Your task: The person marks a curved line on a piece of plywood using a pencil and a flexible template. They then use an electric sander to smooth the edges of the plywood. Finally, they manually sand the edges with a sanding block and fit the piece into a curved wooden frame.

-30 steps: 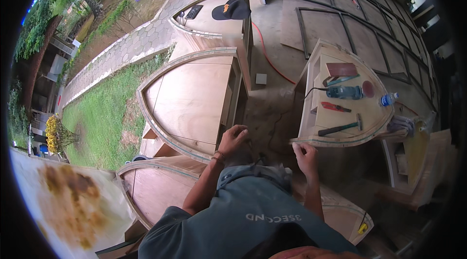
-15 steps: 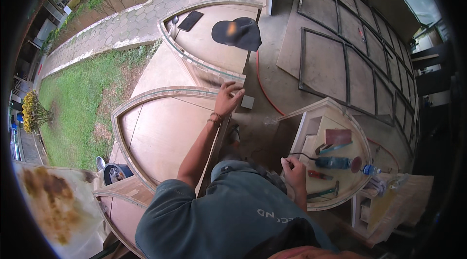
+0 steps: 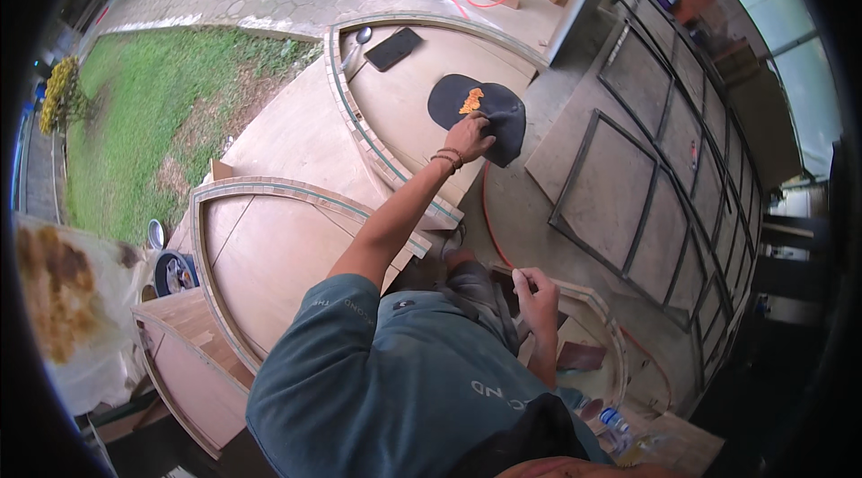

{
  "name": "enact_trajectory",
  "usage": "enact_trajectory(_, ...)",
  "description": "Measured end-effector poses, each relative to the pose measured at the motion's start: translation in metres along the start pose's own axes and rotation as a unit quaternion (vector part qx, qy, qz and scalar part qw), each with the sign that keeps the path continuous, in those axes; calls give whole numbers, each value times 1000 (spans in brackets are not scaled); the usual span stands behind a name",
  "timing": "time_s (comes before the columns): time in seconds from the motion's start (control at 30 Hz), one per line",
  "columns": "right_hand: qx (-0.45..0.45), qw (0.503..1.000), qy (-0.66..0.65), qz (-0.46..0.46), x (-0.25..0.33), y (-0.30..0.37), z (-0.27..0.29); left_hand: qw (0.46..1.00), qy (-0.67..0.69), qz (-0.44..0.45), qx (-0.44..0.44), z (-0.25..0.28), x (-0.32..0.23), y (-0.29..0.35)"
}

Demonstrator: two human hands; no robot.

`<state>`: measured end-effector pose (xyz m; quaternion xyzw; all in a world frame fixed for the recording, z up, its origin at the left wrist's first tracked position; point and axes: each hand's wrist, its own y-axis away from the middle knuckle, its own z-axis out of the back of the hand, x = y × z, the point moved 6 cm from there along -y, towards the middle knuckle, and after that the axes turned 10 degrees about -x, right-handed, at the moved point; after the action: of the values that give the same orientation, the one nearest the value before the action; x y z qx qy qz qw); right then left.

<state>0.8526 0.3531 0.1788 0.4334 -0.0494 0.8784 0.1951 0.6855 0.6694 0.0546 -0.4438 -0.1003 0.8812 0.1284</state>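
Observation:
A dark baseball cap with an orange patch lies on the far curved wooden panel. My left hand, a beaded bracelet at its wrist, reaches over the panel, its fingers closed on the cap's near edge. Left of the cap lie a black phone and a spoon. My right hand is raised near my waist, fingers curled together, with nothing visible in them. Beneath it is another curved wooden piece, with a reddish-brown block on it.
A second curved panel lies nearer, on the left. Black metal frames rest on boards at the right. An orange hose runs along the floor. A dark bucket stands at the left, and a plastic bottle near my right side.
My left hand has moved from the near corner of the far panel out to the cap. My right hand has risen away from the tools and dark cord. The view has shifted.

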Motion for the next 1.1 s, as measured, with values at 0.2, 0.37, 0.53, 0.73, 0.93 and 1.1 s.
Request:
enact_trajectory(0.2,27,998,-37,49,0,-171,-6,971,116,-3,-210,123,-71,40)
enact_trajectory(0.37,137,976,32,166,54,-329,-81,928,62,139,-341,239,-107,123)
enact_trajectory(0.53,258,880,137,374,141,-420,-239,814,-60,240,-526,291,-125,236)
enact_trajectory(0.73,207,718,296,594,219,-433,-415,735,-341,364,-460,287,-117,331)
enact_trajectory(0.93,223,573,417,670,225,-408,-490,617,-382,514,-457,225,-126,424)
enact_trajectory(1.1,201,544,410,704,224,-414,-500,523,-197,589,-584,129,-136,461)
